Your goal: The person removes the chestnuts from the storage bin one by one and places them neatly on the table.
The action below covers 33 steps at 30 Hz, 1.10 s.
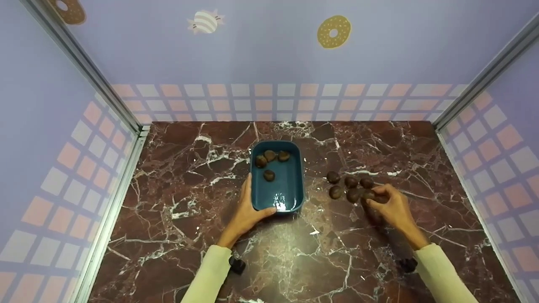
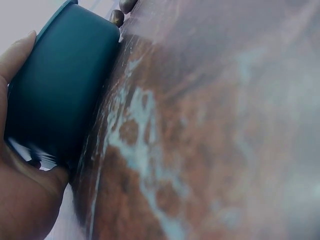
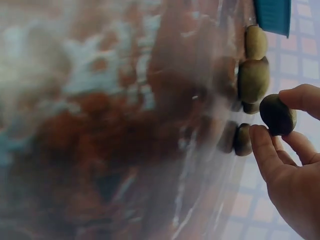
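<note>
A deep blue-green rectangular tray (image 1: 278,193) stands on the marble tabletop, with several brown chestnuts (image 1: 269,175) inside toward its far end. My left hand (image 1: 246,212) grips the tray at its near left corner, thumb over the near rim and fingers along the left wall. To the right of the tray lies a group of loose chestnuts (image 1: 350,181). At that group's right edge, my right hand (image 1: 391,208) pinches one chestnut (image 3: 277,115) between thumb and fingertips. In the right wrist view this chestnut appears lifted off the table, beside the others.
The reddish-brown marble tabletop (image 1: 189,235) carries all of this. A patterned wall (image 1: 269,63) closes it off at the back, with side panels in metal frames at left and right. Dark wrist devices (image 1: 238,265) sit by both sleeves.
</note>
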Tool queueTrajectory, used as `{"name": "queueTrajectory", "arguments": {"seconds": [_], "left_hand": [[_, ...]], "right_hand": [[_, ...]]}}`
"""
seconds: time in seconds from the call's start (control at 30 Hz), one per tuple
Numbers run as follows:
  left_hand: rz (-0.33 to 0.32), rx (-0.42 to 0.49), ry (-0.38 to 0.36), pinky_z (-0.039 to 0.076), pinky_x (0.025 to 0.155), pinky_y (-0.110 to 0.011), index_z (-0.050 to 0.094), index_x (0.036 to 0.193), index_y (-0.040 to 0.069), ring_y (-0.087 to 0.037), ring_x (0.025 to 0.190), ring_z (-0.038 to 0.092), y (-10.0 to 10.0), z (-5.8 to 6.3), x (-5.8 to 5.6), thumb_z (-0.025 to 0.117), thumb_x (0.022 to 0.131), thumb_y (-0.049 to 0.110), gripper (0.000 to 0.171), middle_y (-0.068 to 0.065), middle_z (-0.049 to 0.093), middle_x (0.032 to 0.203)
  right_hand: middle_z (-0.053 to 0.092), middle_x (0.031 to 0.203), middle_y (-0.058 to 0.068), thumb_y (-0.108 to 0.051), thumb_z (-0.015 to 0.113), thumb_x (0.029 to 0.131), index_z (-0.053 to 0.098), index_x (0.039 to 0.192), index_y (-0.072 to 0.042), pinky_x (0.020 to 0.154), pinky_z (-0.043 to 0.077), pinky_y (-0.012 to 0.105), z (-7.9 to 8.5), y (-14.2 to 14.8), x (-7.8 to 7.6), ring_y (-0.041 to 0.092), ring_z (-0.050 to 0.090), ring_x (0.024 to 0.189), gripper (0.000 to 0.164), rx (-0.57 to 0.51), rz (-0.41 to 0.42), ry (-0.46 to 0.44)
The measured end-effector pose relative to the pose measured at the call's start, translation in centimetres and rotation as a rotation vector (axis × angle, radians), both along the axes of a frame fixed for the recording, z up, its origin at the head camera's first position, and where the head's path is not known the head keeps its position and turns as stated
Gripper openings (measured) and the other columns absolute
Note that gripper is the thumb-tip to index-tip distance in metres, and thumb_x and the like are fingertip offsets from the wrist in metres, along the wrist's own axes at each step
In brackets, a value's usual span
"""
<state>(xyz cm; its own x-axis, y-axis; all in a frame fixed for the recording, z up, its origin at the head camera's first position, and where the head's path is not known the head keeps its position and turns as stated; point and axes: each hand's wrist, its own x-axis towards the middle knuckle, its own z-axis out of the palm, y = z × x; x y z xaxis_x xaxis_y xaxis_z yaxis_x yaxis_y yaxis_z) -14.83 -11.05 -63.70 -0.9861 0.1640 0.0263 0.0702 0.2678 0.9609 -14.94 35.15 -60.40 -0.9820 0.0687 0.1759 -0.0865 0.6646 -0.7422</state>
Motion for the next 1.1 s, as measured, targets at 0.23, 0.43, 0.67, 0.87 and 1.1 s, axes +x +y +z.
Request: {"name": "queueTrajectory", "arguments": {"seconds": [0.23,0.43,0.67,0.87,1.1], "left_hand": [[0.007,-0.006,-0.003,0.010,0.132,-0.066,0.002,0.179,0.016,-0.039,0.169,0.003,-0.1,0.0,0.0,0.099,0.082,0.043,0.140,-0.016,0.000,0.184],[0.003,-0.005,-0.002,0.011,0.132,-0.068,0.001,0.179,0.015,-0.040,0.169,0.003,0.0,0.0,0.0,0.098,0.083,0.041,0.139,-0.018,0.000,0.184],[-0.006,0.015,-0.005,0.012,0.132,-0.068,0.000,0.179,0.017,-0.040,0.169,0.003,0.0,0.2,0.1,0.098,0.083,0.040,0.139,-0.017,-0.001,0.184],[-0.001,0.006,-0.008,0.012,0.132,-0.066,0.000,0.179,0.018,-0.039,0.169,0.004,-0.2,0.2,0.0,0.099,0.082,0.043,0.140,-0.014,0.000,0.185],[0.005,-0.009,0.002,0.013,0.132,-0.067,0.001,0.179,0.015,-0.041,0.169,0.006,0.0,0.1,0.1,0.099,0.081,0.041,0.140,-0.017,0.001,0.184]], "right_hand": [[0.080,0.112,0.023,0.001,0.092,0.086,0.074,0.109,0.004,0.083,0.047,0.009,-0.9,0.6,-0.1,0.041,0.075,0.103,0.029,0.024,0.002,-0.030],[0.079,0.117,0.022,-0.004,0.092,0.089,0.075,0.112,0.002,0.085,0.049,0.015,-1.0,1.1,-0.4,0.041,0.075,0.106,0.029,0.055,0.013,-0.063],[0.079,0.115,0.023,-0.006,0.092,0.089,0.075,0.117,0.002,0.084,0.054,0.022,-1.2,1.5,-0.5,0.040,0.077,0.102,0.034,0.094,0.019,-0.075],[0.079,0.117,0.022,-0.004,0.092,0.088,0.078,0.123,0.003,0.088,0.057,0.035,-1.3,1.3,-0.7,0.040,0.076,0.105,0.038,0.124,0.052,-0.051],[0.077,0.120,0.026,0.001,0.091,0.087,0.078,0.123,0.005,0.101,0.052,0.060,-1.4,1.2,-0.7,0.048,0.070,0.115,0.039,0.132,0.083,-0.016]]}}
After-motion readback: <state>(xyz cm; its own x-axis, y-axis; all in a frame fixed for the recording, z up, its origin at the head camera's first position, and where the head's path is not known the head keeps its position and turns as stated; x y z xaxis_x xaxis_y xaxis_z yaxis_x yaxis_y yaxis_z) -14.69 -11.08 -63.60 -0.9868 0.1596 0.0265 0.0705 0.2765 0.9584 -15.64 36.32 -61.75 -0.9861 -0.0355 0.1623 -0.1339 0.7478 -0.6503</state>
